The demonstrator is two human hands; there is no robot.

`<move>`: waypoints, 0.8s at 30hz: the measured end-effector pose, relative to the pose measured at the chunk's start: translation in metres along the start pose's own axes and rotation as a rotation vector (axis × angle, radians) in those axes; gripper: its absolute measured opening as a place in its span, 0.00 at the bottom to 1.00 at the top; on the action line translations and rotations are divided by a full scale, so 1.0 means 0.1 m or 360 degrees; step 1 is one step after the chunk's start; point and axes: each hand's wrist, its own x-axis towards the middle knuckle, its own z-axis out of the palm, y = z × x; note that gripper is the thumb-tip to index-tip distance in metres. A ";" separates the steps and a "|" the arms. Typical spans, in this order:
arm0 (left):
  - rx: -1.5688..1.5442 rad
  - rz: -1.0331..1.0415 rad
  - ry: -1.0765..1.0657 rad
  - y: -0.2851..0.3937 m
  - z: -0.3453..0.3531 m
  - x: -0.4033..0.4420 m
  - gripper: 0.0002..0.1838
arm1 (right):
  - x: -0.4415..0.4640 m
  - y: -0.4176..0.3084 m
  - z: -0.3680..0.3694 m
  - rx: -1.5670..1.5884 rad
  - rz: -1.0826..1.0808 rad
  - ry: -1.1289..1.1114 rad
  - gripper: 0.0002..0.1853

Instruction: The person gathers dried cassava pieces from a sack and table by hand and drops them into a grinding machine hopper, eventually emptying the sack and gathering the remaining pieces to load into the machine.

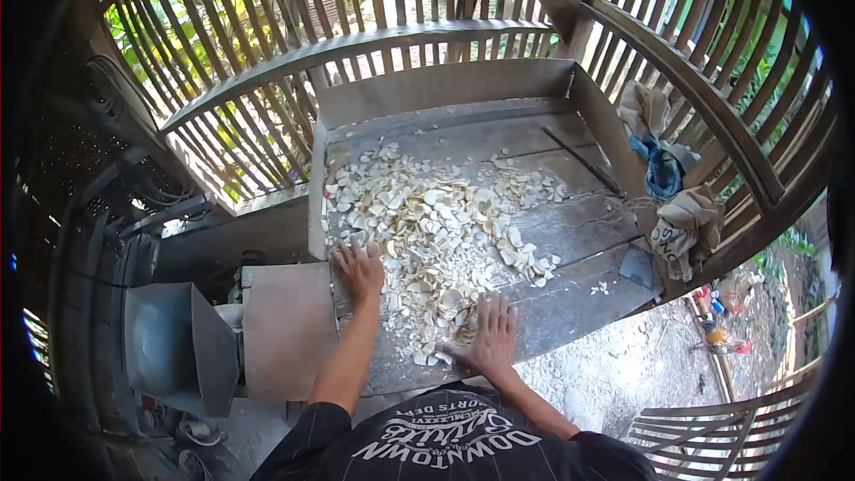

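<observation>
- When the clock face is centred on the pile of pale chips, with 12 o'clock at the far side, the left hand lies at 8 o'clock, palm down, at the pile's edge.
- Left hand state: open, fingers slightly spread.
- Right hand position: 5 o'clock, palm down, near the close edge of the wooden surface. State: open, fingers extended, thumb pointing out towards the chips.
- Pile location: left and middle part of the surface, with loose fragments scattered around it.
- Upright board: 12 o'clock, along the far edge.
- Dark rod: 2 o'clock, lying on the surface.
- Blue cloth and printed sack: around 3 o'clock, at the side.
- Flat grey piece: between 3 and 4 o'clock.
- Brown panel and metal hopper: 8 o'clock, the hopper farther out.
</observation>
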 end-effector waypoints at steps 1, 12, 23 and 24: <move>-0.0170 0.0119 0.0013 -0.03 0.02 -0.06 0.32 | 0.09 0.02 -0.01 0.0048 -0.0021 -0.0008 0.71; -0.0473 0.0252 -0.0041 0.09 -0.40 -0.25 0.39 | 0.94 0.99 -0.37 0.0164 0.0092 0.0110 0.73; -0.0850 0.0021 -0.0221 0.66 0.03 0.14 0.41 | 2.09 1.18 0.11 0.0356 -0.0385 0.0100 0.78; -0.0914 0.0007 -0.0234 0.70 0.04 0.18 0.39 | 2.23 1.14 0.12 0.0456 -0.0487 0.0093 0.78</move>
